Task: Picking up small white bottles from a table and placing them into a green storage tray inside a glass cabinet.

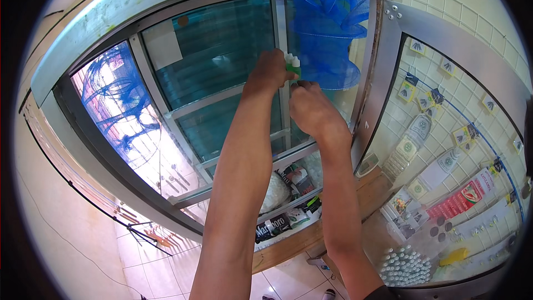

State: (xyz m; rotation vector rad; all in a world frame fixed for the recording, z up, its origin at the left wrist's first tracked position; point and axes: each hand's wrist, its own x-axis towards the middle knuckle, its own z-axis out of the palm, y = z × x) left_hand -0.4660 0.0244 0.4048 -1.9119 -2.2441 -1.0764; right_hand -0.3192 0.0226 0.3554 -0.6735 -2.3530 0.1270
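Note:
My left hand [268,71] is raised before a glass cabinet with aluminium frames. It grips a small green item with white caps [294,66], which looks like a cluster of little bottles; the fingers cover much of it. Just below and to the right is my right hand [312,102], its fingers curled close under the green item. Whether it holds part of that item is hidden by the back of the hand. Behind both hands stand a dark glass panel [216,46] and an aluminium upright [281,21].
A blue mesh net [325,50] hangs behind the glass. Bagged goods [297,177] lie on the lower shelf above a wooden ledge [287,252]. At right, an aluminium-framed glass door [381,50] shows a wire grid with packets, plastic bottles [410,143] and many white-capped vials [406,268].

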